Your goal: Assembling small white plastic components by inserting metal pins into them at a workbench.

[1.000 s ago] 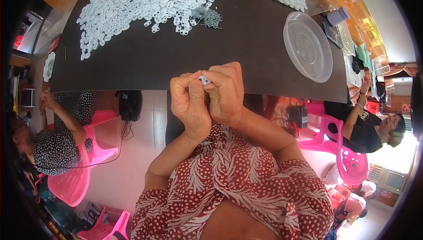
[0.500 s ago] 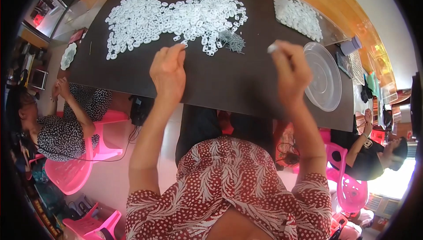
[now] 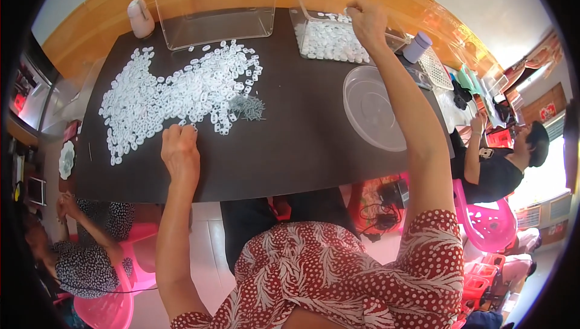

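Observation:
A wide heap of small white oval plastic pieces with holes covers the left part of the dark table. At its right edge lies a little pile of grey pins. My left hand is closed at the heap's near edge, a small white piece showing at its fingertips. Stretched far forward, my right hand pinches a white piece above a clear plastic bin. Many white pieces lie inside that bin.
A round clear lid lies on the table at right, under my right forearm. A large clear box stands at the back. A pink bottle and a purple cup stand near the back corners. People sit left and right.
My right hand has reached forward from above the near table to over the bin, carrying the white piece. My left hand stays by the heap. The view has shifted, showing more of the table's back.

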### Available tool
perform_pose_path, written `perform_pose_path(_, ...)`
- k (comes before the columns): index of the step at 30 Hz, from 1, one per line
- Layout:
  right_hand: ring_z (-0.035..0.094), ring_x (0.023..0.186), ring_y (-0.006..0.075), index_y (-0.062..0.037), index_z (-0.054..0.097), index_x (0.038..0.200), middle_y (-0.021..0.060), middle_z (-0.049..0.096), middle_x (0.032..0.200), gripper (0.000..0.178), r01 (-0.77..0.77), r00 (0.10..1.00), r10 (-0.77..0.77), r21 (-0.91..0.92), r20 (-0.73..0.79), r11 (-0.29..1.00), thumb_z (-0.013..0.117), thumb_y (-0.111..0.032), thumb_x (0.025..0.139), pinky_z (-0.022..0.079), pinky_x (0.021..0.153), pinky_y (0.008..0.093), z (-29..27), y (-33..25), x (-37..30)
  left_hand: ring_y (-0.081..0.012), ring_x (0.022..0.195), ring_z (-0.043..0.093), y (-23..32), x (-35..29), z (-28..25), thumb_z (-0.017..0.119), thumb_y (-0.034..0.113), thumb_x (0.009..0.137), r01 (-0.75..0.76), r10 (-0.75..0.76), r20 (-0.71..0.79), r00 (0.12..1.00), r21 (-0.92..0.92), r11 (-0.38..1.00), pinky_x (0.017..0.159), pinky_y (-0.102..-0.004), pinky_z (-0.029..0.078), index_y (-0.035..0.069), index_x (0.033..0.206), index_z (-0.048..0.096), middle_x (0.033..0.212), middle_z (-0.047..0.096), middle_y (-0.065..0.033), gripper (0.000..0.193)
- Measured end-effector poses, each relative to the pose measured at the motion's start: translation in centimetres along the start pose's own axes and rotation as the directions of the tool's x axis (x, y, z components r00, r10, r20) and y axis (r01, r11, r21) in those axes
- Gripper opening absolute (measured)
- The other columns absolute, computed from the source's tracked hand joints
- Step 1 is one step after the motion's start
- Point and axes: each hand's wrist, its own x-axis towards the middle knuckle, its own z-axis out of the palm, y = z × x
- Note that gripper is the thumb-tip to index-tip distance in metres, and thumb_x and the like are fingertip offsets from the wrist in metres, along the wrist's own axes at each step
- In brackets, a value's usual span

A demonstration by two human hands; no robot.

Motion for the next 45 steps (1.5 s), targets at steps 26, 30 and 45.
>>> perform_pose_path(26, 0.058, 0.078, 0.0295, -0.0048, 0.066, 0.081, 0.011, 0.063, 0.078, 0.01, 0.125, 0.872, -0.313, 0.445, 0.377, 0.887, 0.065, -0.007, 0.072, 0.047, 0.071, 0.0384, 0.7, -9.2, -17.1, -0.0276, 0.078, 0.058, -1.2, 2.1, -0.1, 0.069, 0.012, 0.071, 0.255, -0.246, 0.29, 0.925, 0.006, 0.967, 0.067, -0.0385, 0.045, 0.007, 0.088, 0.062, 0.08, 0.059, -0.0099, 0.019)
perform_pose_path(30, 0.057, 0.079, 0.0297, -0.0051, 0.066, 0.08, 0.0108, 0.062, 0.076, 0.009, 0.1, 0.854, -0.292, 0.417, 0.43, 0.904, 0.065, -0.008, 0.071, 0.046, 0.07, 0.0392, 1.9, -10.0, -18.9, -0.0265, 0.074, 0.062, -1.7, 3.0, -0.5, 0.07, 0.012, 0.068, 0.306, -0.28, 0.431, 0.858, 0.01, 0.952, 0.065, -0.0369, 0.047, 0.005, 0.082, 0.062, 0.077, 0.064, -0.0099, 0.018)
perform_pose_path(45, 0.053, 0.071, 0.0308, -0.0029, 0.056, 0.068, 0.0124, 0.056, 0.071, 0.006, 0.256, 0.804, -0.425, 0.403, 0.416, 0.878, 0.06, -0.003, 0.073, 0.044, 0.062, 0.0405, 3.8, -11.0, -19.5, -0.0057, 0.065, 0.055, -2.0, 1.2, -1.6, 0.067, 0.005, 0.077, 0.628, -0.438, 0.45, 0.778, -0.547, 0.554, 0.062, -0.0184, 0.042, 0.002, 0.085, 0.066, 0.072, 0.061, 0.0011, 0.009)
